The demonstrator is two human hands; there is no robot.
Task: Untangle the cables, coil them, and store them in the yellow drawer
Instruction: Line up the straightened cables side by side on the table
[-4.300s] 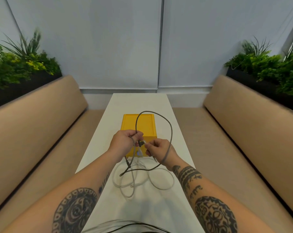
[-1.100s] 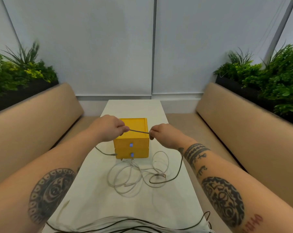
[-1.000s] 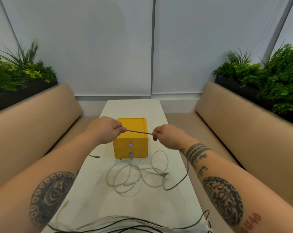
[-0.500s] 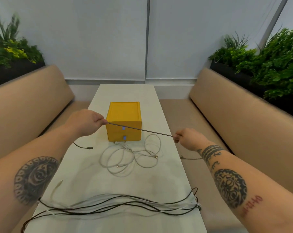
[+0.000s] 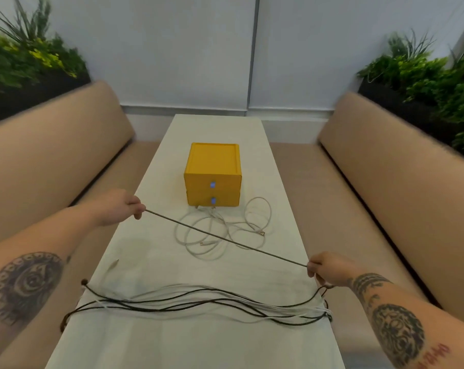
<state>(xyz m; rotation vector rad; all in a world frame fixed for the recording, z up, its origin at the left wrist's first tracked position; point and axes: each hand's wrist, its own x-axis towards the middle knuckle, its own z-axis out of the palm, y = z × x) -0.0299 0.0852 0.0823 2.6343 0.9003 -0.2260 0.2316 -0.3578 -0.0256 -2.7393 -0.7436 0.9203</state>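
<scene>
One wide-angle camera rides on my head, and it is the only view. It looks forward and down along the long white desk (image 5: pixel 225 342) from its near short end, so the desk runs up the middle of the frame toward the wall (image 5: pixel 172 49). The lens bows the edges, and the left bench (image 5: pixel 52 145) and right bench (image 5: pixel 385 161) curve outward. My forearms enter from the bottom corners, close and large. My left grip (image 5: pixel 121 207) sits left of centre and my right grip (image 5: pixel 329 267) lower right, each pinching the dark cable (image 5: pixel 225 238) that crosses mid-frame. The yellow drawer unit (image 5: pixel 212 166) stands farther off, centred.
</scene>
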